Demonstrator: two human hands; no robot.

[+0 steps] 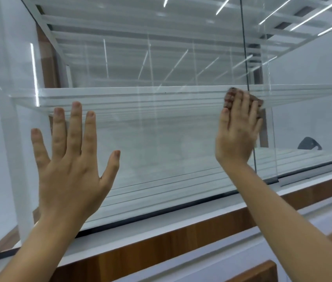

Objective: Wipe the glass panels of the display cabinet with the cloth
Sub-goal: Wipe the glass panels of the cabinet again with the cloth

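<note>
Both your forearms rise from the bottom edge of the view, cut off below the elbow. Most of the cloth (232, 96) is hidden under your right hand (237, 131); only a brownish, patterned edge shows above your fingertips and a corner past your little finger, so its full shape cannot be made out. Your right hand lies flat over it with straight fingers held together, pressing it against the glass panel (161, 139) of the display cabinet (161, 237). Just beside that hand, on its outer side, runs the vertical edge of the glass (249, 82). Your left hand (69, 165) is well apart from the right, at about the same height, fingers straight and spread wide, palm toward the same panel and holding nothing; whether it actually touches the glass is hard to tell. Beyond your hands, reflected streaks of ceiling light blur the glass shelf (130, 94). A dark rounded object (308, 143) sits inside, past your right hand, too unclear to identify. No writing or labels are readable.
</note>
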